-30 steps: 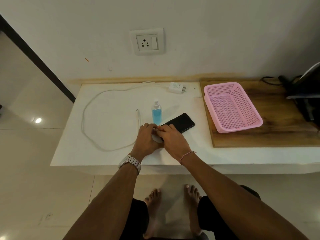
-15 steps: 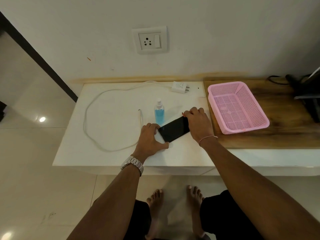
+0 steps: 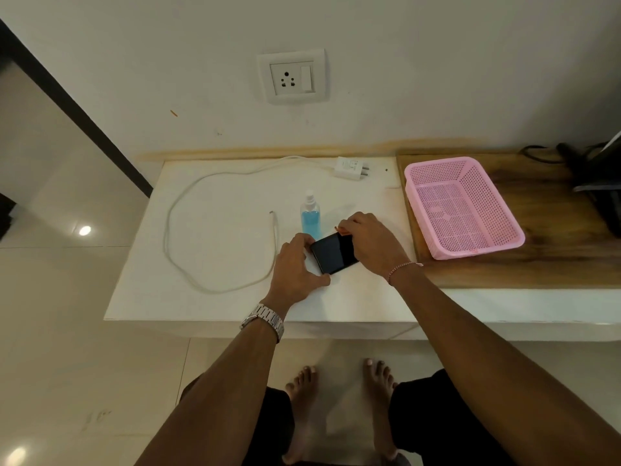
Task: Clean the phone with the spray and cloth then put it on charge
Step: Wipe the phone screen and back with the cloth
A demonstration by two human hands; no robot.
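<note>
White countertop [image 3: 218, 307]: the left hand [image 3: 295, 267] and right hand [image 3: 373, 242] pinch the phone [image 3: 334, 252] by its opposite ends near the front edge. At 12 o'clock, just behind it, stands the spray bottle [image 3: 309, 216]; the charger cable [image 3: 215, 230] loops at 9 o'clock, the pink basket [image 3: 463, 210] sits at 3 o'clock. Farther at 12 o'clock lies the adapter [image 3: 351, 167], with the wall socket [image 3: 291, 77] above.

On the counter [image 3: 235, 307], the spray bottle [image 3: 309, 218] stands behind the phone [image 3: 332, 252], cable [image 3: 215, 230] left, basket [image 3: 463, 206] right.

Bare white tabletop [image 3: 218, 230] inside the cable [image 3: 174, 213] loop; spray bottle [image 3: 309, 218] just behind the phone [image 3: 332, 252].
</note>
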